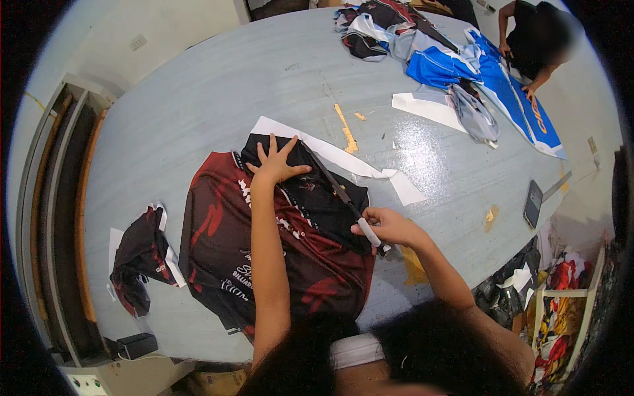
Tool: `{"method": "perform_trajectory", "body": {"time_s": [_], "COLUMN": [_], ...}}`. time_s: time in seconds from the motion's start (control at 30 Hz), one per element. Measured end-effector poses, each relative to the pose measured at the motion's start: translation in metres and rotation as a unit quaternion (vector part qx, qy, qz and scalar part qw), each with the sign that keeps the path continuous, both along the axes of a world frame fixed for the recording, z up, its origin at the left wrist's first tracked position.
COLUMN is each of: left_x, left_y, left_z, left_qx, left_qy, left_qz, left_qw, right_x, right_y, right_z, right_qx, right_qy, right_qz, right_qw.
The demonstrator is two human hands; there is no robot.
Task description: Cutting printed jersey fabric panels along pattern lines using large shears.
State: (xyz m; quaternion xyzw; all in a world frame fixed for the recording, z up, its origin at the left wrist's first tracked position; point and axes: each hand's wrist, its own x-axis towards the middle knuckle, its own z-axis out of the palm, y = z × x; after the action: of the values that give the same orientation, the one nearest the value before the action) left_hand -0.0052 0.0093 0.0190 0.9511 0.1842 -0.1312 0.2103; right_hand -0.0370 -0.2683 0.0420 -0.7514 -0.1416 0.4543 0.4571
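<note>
One dark red and black jersey (264,257) lies spread near the front edge of the grey bench (198,112); the left hand (274,162) presses flat on it with fingers splayed, while the right hand (386,228) grips a long black tool with a white handle (343,201). One smaller red-black fabric piece (142,257) lies to the left, two white paper strips (343,158) sit beyond, and one dark phone (533,203) rests at the right edge. A heap of blue, white and grey garments (456,66) lies at the far end, by another person (535,39).

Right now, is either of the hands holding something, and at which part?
The right hand grips a long dark tool at its white handle end. The left hand holds nothing; it presses flat on the black and red garment.
</note>
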Motion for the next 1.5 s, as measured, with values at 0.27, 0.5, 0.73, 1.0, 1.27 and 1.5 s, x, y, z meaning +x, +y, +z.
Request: {"method": "perform_trajectory", "body": {"time_s": [0.27,0.5,0.73,1.0,1.27,1.5], "left_x": [0.001,0.001,-0.001,0.002,-0.002,-0.001], "left_y": [-0.001,-0.002,0.001,-0.001,0.002,0.0], "left_z": [0.001,0.002,-0.002,-0.001,-0.005,-0.006], "left_qx": [-0.004,-0.001,-0.001,-0.022,-0.02,-0.019], "left_qy": [-0.001,0.001,-0.005,-0.015,-0.016,-0.022], "left_qz": [-0.003,-0.002,0.002,-0.001,0.004,0.005], "left_qw": [1.0,1.0,1.0,1.0,1.0,1.0], "right_x": [0.002,0.001,0.001,-0.008,-0.018,-0.014], "right_y": [-0.003,-0.005,-0.004,-0.01,-0.01,-0.016], "right_z": [-0.008,-0.005,-0.012,-0.014,-0.017,-0.026], "right_qx": [0.023,0.028,0.063,0.135,0.19,0.203], "right_qy": [0.018,0.016,0.081,0.123,0.144,0.16], "right_qz": [-0.007,-0.003,-0.033,-0.147,-0.177,-0.17], "right_qw": [1.0,0.999,0.994,0.972,0.955,0.951]}}
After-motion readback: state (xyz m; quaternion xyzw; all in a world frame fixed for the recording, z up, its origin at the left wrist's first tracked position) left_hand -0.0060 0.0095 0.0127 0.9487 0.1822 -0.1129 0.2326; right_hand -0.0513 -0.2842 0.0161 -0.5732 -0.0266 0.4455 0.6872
